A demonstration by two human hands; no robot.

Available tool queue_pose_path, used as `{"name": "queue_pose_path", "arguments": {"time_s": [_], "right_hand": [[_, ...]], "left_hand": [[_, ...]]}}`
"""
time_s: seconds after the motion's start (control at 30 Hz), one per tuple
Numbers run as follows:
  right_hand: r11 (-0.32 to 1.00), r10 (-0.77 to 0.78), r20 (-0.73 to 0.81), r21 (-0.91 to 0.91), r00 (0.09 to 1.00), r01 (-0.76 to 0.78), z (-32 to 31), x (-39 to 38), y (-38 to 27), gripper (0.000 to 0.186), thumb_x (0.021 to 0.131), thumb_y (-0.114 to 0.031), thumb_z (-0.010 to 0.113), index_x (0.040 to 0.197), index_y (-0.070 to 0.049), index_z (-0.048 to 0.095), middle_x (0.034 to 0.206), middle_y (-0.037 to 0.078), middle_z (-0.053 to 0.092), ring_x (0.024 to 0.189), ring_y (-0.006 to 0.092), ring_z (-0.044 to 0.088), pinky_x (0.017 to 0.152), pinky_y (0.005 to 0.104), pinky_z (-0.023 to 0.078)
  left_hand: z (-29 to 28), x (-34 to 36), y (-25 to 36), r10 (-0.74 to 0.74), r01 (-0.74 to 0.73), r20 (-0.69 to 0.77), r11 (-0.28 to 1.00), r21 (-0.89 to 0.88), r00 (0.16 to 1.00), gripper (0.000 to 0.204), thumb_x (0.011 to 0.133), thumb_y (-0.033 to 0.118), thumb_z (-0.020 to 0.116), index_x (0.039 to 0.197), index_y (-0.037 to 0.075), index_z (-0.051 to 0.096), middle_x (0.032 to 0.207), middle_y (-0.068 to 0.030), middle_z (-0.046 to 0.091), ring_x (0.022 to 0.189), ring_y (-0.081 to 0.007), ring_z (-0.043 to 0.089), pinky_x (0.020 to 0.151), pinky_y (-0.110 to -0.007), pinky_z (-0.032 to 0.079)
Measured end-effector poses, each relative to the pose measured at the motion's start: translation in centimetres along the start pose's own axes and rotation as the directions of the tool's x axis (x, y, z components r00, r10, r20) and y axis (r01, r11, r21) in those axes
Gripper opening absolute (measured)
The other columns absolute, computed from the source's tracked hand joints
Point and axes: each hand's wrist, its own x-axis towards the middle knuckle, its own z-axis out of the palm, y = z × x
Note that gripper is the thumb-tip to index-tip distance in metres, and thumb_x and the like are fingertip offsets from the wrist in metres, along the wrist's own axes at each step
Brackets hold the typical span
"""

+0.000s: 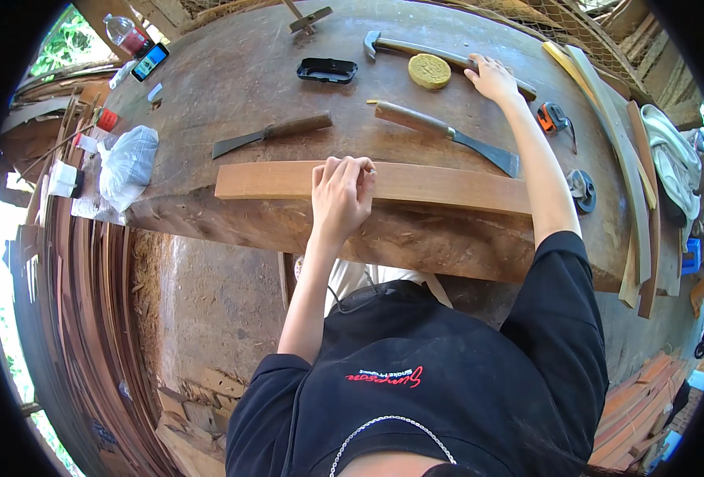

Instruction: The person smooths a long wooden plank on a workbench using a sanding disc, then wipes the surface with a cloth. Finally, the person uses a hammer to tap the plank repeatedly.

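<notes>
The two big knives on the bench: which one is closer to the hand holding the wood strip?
The left knife, blade pointing left, lies closer to the left hand on the wood strip. The right knife points right.

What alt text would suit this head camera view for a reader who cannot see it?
A person's left hand presses on a long wooden strip on a worn workbench, while the right hand rests on a hammer. Two chisels and a round yellow puck lie between.
</notes>
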Motion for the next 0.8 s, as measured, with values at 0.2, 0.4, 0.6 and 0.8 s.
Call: {"name": "queue_pose_path", "arguments": {"time_s": [0.2,0.4,0.6,0.8], "right_hand": [[0.981,-0.067,0.058,-0.176,0.996,0.076,0.3,1.2,-1.0,0.037,0.093,-0.040,0.053,0.119,-0.013,0.052,0.119,0.011,0.060,0.116,0.0280,0.057,0.093,0.0487,0.044],[0.942,-0.200,-0.017,-0.279,0.980,0.187,-1.1,1.0,-1.5,0.041,0.095,-0.043,0.048,0.109,-0.005,0.054,0.095,0.018,0.068,0.096,0.0326,0.066,0.077,0.0485,0.053],[0.983,-0.182,-0.108,-0.028,0.977,0.180,-5.1,-1.7,-1.6,0.050,0.098,-0.046,0.042,0.095,0.002,0.057,0.079,0.024,0.067,0.080,0.0347,0.068,0.068,0.0435,0.054],[0.724,-0.100,0.150,0.689,0.984,-0.032,-13.3,-14.9,-4.3,0.040,0.095,-0.039,0.055,0.085,-0.001,0.055,0.059,0.006,0.057,0.052,0.0129,0.059,0.052,0.0277,0.049]], "left_hand": [[-0.3,-0.2,0.3,-0.025,0.025,0.007,1.000,-0.008,1.000,0.007,0.084,0.015,0.063,0.091,0.013,0.061,0.075,0.0015,0.056,0.081,-0.0182,0.053,0.079,-0.033,0.038],[-0.1,-0.1,-0.1,0.016,-0.017,-0.027,0.999,-0.042,0.999,0.007,0.085,0.015,0.063,0.092,0.012,0.062,0.074,-0.0003,0.057,0.080,-0.0194,0.054,0.079,-0.033,0.039],[0.2,0.1,0.0,-0.003,-0.002,-0.069,0.998,-0.066,0.998,0.009,0.084,0.017,0.066,0.091,0.013,0.065,0.072,0.0020,0.059,0.080,-0.0179,0.055,0.078,-0.032,0.040],[0.5,-0.2,-0.4,0.016,-0.023,-0.098,0.998,-0.064,0.995,0.010,0.083,0.017,0.067,0.091,0.013,0.065,0.073,0.0020,0.060,0.079,-0.0178,0.056,0.078,-0.032,0.040]]}}
